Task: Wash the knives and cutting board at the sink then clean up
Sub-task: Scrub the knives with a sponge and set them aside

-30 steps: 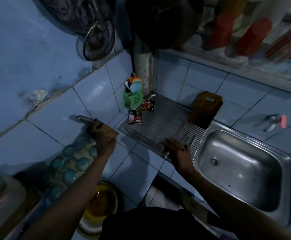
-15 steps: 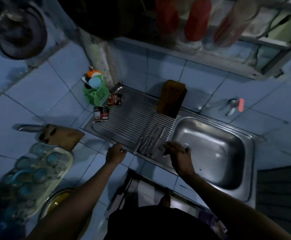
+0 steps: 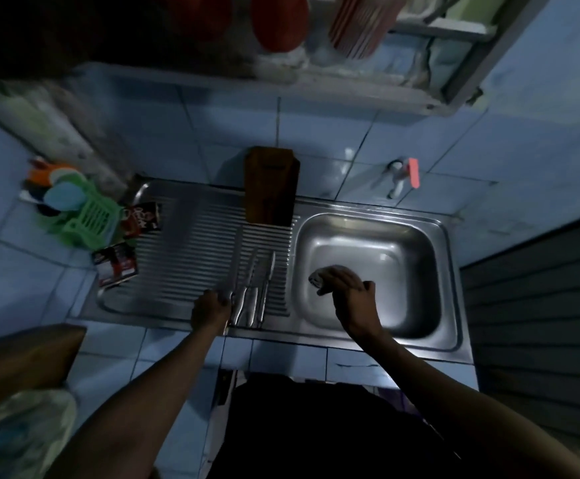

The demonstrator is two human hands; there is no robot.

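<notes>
**Friend:** What are your fingers doing?

**Me:** The fingers of my left hand (image 3: 211,308) are curled at the handle ends of the knives (image 3: 252,292). I think they pinch the handle of the nearest knife, but it is dark, so I cannot tell for sure. My right hand (image 3: 342,284) is over the sink bowl (image 3: 416,271). Its fingers are curled around a small pale thing (image 3: 316,279), maybe a sponge or a rag. It is too blurry to say which.

**Friend:** Where are the knives from the sink bowl?

**Me:** They lie side by side on the ribbed drain tray (image 3: 185,257), just left of the sink bowl. Their points face the back wall. Their handles are near the front edge, touching my left fingers.

**Friend:** And the cutting board?

**Me:** The cutting board (image 3: 270,184) stands up against the wall tiles, behind the knives, at the back left corner of the sink bowl. It is well apart from both my hands.

**Friend:** How much is done?

**Me:** Not much, I think. The sink bowl looks dry and I see no water running from the tap (image 3: 396,174) behind it. I see no soap suds. So I guess the washing is just starting. The knives, the board and the tidying are all left.
</notes>
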